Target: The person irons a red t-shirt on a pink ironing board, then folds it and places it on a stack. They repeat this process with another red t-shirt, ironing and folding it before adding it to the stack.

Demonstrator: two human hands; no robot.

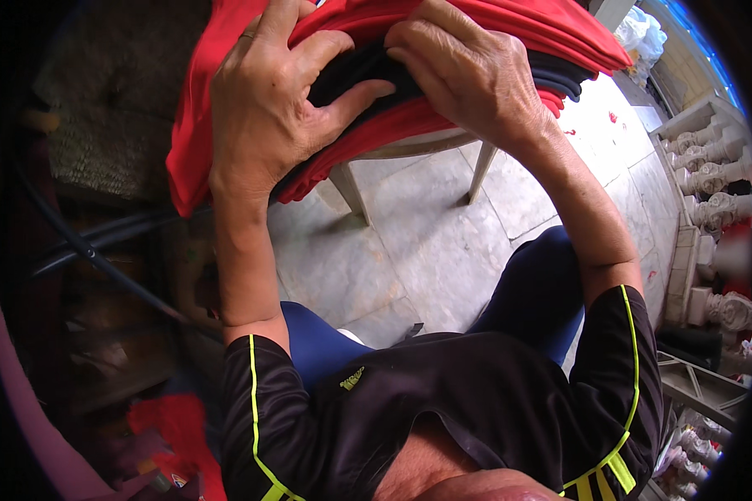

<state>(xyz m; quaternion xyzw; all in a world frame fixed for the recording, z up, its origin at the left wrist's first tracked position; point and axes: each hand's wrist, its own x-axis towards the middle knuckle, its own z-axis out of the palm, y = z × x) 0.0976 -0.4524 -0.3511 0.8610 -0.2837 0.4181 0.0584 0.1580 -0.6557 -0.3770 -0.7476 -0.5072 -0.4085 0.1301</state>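
A stack of red cloth (551,29) with dark navy cloth (368,71) between its layers lies on a pale stool or chair (414,145). My left hand (271,108) rests on the left side of the stack, thumb and forefinger spread over the navy layers; the tips of its other fingers run out at the top edge. To its right, my right hand (472,71) has its fingers curled and pinched at the edge of the navy cloth. Red cloth also hangs down at the left, beside my left wrist. Whether the pieces are finished garments I cannot tell.
Grey tiles cover the floor (443,242) under the stool. White balusters (710,179) line the right side, with a plastic bag (641,37) at the upper right. Dark tubes (100,255) cross at the left. Red cloth (180,434) lies at the lower left.
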